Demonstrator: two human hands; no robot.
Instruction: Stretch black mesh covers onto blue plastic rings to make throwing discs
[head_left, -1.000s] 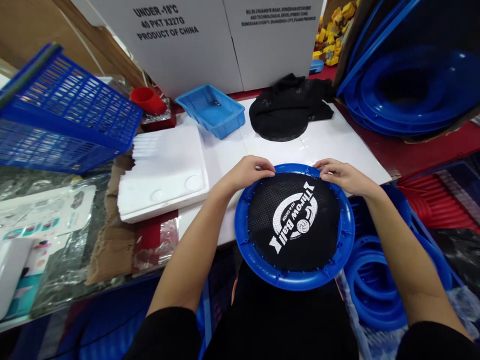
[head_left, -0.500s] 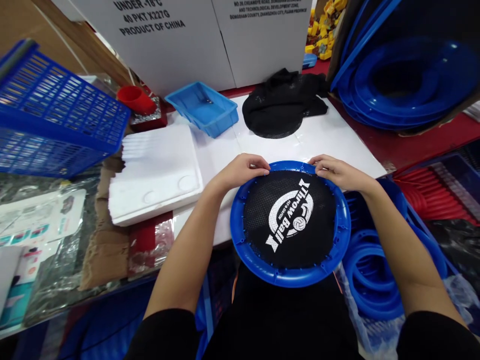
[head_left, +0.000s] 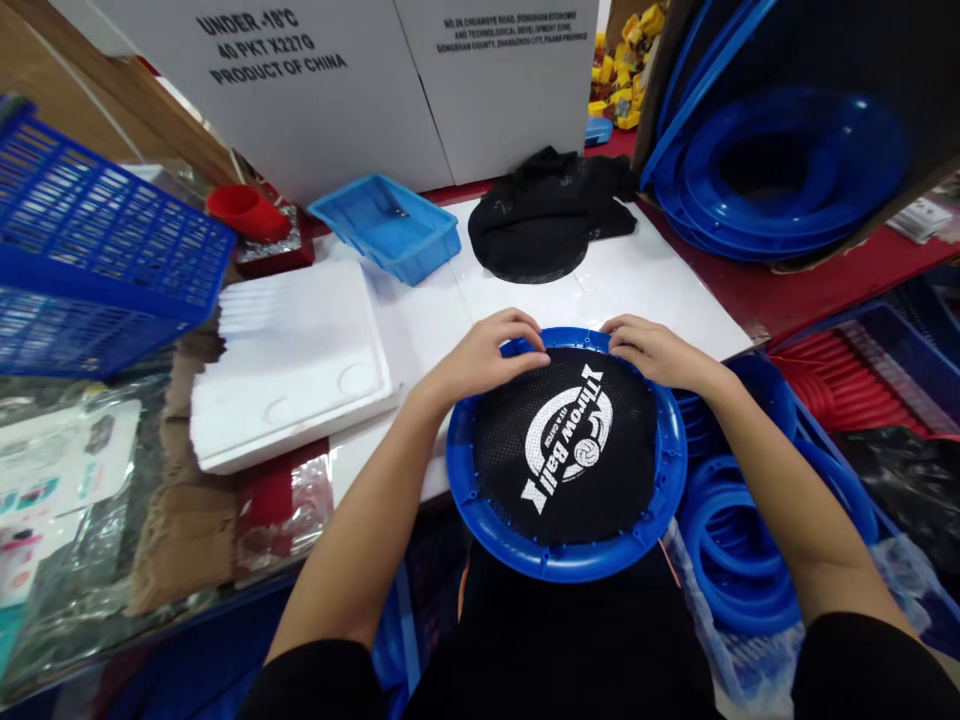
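Observation:
A blue plastic ring (head_left: 567, 562) with black mesh (head_left: 510, 430) across its middle lies tilted at the table's front edge, over my lap. White "Throw Ball" lettering is printed on the mesh. My left hand (head_left: 491, 352) grips the ring's upper left rim, thumb over the mesh edge and fingers bent at the outer side. At the upper right rim, my right hand (head_left: 654, 350) has its fingers closed on the ring. Beyond the ring, a pile of black mesh pieces (head_left: 532, 225) rests on the white board (head_left: 645, 280).
A light blue tray (head_left: 390, 230), white foam block (head_left: 292, 350), red cup (head_left: 247, 212) and blue basket (head_left: 97, 220) stand left. Blue rings (head_left: 795, 180) fill a box at back right; more rings (head_left: 739, 560) sit low right. A white carton (head_left: 337, 110) stands behind.
The view has shifted slightly, moving the surroundings left. My left thumb has moved inward over the mesh and spread from the fingers; my right hand stays at the rim.

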